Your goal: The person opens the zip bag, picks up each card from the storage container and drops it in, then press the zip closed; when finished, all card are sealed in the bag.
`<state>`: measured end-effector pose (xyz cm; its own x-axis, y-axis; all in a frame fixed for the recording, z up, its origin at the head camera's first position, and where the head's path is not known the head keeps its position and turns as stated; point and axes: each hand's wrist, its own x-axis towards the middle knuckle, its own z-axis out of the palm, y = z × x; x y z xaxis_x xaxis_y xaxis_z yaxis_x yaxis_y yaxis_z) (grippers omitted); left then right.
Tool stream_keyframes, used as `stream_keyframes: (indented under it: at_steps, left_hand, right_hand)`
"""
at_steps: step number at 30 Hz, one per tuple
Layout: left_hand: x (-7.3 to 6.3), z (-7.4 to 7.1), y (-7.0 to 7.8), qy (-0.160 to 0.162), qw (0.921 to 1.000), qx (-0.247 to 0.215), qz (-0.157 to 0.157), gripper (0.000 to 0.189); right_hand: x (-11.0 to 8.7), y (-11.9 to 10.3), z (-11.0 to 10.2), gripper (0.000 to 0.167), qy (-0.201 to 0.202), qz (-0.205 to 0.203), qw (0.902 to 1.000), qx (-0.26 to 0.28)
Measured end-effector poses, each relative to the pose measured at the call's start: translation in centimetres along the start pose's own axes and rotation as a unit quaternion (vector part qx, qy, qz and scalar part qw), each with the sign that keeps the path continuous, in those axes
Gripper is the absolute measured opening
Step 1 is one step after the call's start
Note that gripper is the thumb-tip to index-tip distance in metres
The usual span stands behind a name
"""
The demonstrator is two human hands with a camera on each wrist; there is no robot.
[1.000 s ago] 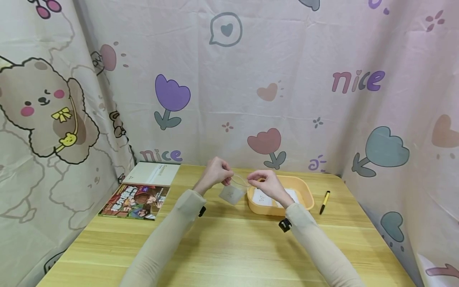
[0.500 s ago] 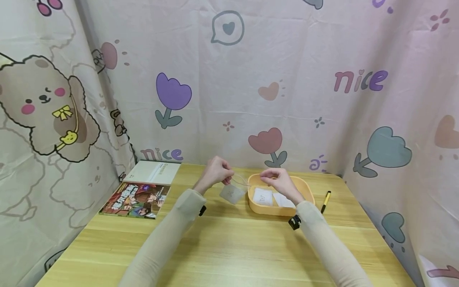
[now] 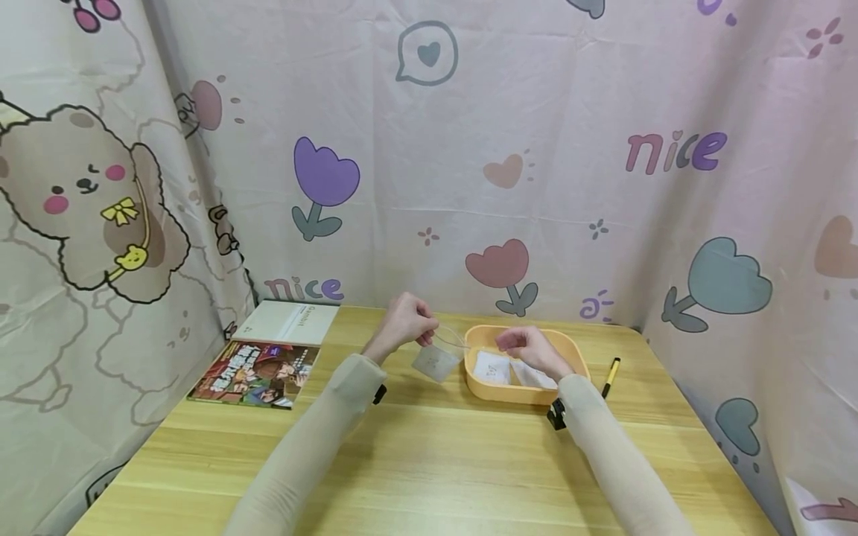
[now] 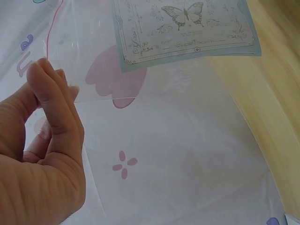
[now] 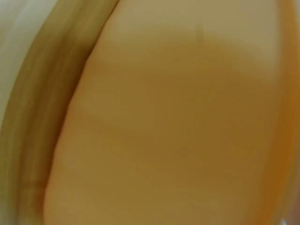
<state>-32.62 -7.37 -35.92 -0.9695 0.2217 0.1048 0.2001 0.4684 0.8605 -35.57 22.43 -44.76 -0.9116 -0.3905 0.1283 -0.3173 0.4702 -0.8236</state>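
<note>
At the left we have a white book (image 3: 288, 322) and, nearer us, a comic (image 3: 255, 374), both flat on the table (image 3: 402, 461). Next comes the left hand (image 3: 404, 321), fingertips pinching the edge of a clear bag (image 3: 450, 341) beside its pink line. The bag hangs tilted, below and to the right of that grip, its rim bowed out towards the tray (image 3: 509, 393). Low in it, as we judge, sits a butterfly card (image 3: 434, 362); in the left wrist view its long edges run away from the fingers. The left hand is the nearer to bag and card.

The tray's long axis runs left to right, with two white packets (image 3: 492, 368) lying in it side by side. Above it the right hand (image 3: 536, 351) points left, fingers loosely bent; we see nothing in them, and its wrist view is blurred. A pen (image 3: 611, 377) lies to the tray's right.
</note>
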Motion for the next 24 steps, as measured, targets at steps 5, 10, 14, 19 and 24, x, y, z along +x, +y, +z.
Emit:
stream_keyframes:
  at_steps: [5,10,14,19,24]
  left_hand:
    - [0.0,0.1,0.0,-0.002,1.0000,0.002,0.003,0.011]
    - [-0.1,0.1,0.1,0.000,1.0000,-0.002,-0.001,0.012]
    - [-0.1,0.1,0.1,0.001,1.0000,-0.003,0.001,0.012]
    - [-0.1,0.1,0.1,0.002,1.0000,-0.001,0.005,0.012]
    - [-0.1,0.0,0.1,0.002,1.0000,-0.001,0.005,0.013]
  right_hand:
    - [0.0,1.3,-0.1,0.038,-0.012,0.013,0.9998,-0.011]
    - [0.2,2.4,0.1,0.038,-0.023,0.016,0.9988,-0.040]
    - [0.4,3.1,0.3,0.041,-0.030,0.025,0.9976,-0.057]
    - [0.7,3.4,0.4,0.042,-0.040,0.029,0.9962,-0.072]
    - [1.1,3.4,0.6,0.041,-0.042,0.040,0.9945,-0.088]
